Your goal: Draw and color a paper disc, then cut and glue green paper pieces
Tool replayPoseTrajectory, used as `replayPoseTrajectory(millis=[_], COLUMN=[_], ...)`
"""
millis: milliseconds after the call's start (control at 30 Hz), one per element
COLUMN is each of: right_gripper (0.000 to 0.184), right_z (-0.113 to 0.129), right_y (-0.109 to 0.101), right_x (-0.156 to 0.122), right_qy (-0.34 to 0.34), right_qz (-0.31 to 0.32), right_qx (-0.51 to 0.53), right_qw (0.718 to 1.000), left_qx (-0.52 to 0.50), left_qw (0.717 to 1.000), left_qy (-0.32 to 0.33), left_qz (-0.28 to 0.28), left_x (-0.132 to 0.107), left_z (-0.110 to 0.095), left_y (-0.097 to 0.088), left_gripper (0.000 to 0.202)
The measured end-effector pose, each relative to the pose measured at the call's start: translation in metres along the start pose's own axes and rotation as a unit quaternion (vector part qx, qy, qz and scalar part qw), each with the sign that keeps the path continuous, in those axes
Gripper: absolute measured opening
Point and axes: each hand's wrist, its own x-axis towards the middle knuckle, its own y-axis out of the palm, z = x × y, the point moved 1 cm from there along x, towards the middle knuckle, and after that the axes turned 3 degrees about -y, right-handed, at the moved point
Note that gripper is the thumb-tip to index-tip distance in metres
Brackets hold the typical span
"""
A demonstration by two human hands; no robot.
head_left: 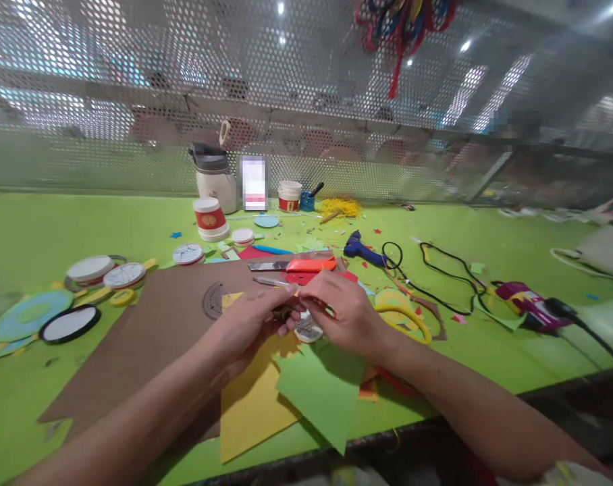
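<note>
My left hand (260, 316) and my right hand (339, 307) meet over the middle of the table, their fingertips pinched together. Whatever lies between the fingers is too small and too covered to make out. Just below the fingertips shows a white disc with dark lines (309, 329), partly hidden by my right hand. Under the hands lie yellow paper (256, 405) and a green paper sheet (321, 398). Beyond the fingers are a pen (270, 281) and an orange utility knife (306, 265), its blade pointing left.
Brown cardboard (154, 337) spreads to the left, beside round lids (90, 268) and a black ring (69, 324). A blue glue gun (364, 251) with its cord, yellow-handled scissors (412, 320) and a purple power strip (529, 305) are right. A jug (215, 182) and tubs (289, 196) stand behind.
</note>
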Motion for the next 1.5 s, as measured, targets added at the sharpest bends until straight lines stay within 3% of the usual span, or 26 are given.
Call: replayPoseTrajectory(millis=[67,133,233,333,433,667,833,933,1167,1400,1500], right_gripper=[0.016,0.016,0.019,0.012,0.017,0.023,0.024,0.026,0.027,0.025,0.025], right_z=[0.001,0.001,-0.003,-0.007,-0.008,-0.004,-0.009,-0.012,-0.023,-0.024,-0.022], right_y=[0.0,-0.004,-0.01,-0.012,-0.009,-0.004,-0.002,-0.002,-0.001,-0.002,-0.002], right_x=[-0.001,-0.001,0.003,0.005,0.005,0.003,0.002,0.002,0.001,0.001,0.001], right_qy=[-0.032,-0.021,0.098,0.25,0.303,0.353,0.358,0.369,0.389,0.379,0.378], right_qz=[0.022,0.029,0.014,0.024,0.054,0.06,0.041,0.036,-0.036,-0.057,-0.069], right_qx=[-0.004,0.022,0.092,0.192,0.263,0.359,0.395,0.407,0.445,0.455,0.455], right_qw=[0.999,0.999,0.991,0.949,0.914,0.862,0.845,0.835,0.806,0.804,0.803], left_qx=[0.004,0.025,0.088,0.146,0.192,0.201,-0.007,-0.062,0.011,0.034,0.03], left_qw=[1.0,0.999,0.995,0.988,0.979,0.978,1.0,0.997,0.999,0.995,0.995], left_qy=[0.012,0.02,0.033,0.051,0.068,0.055,0.003,-0.022,0.006,0.078,0.069], left_qz=[0.004,-0.006,-0.017,-0.004,0.008,0.025,-0.009,-0.039,-0.041,-0.047,-0.059], left_x=[-0.001,-0.002,-0.003,-0.003,-0.004,-0.004,-0.001,0.0,0.002,0.003,0.001], left_z=[0.001,0.001,-0.001,-0.003,-0.004,0.001,0.003,0.002,0.004,0.006,0.003], left_y=[-0.001,-0.005,-0.013,-0.016,-0.014,-0.01,-0.011,-0.011,-0.016,-0.017,-0.014], left_gripper=[0.023,0.023,0.026,0.029,0.031,0.033,0.02,0.016,0.02,0.067,0.065])
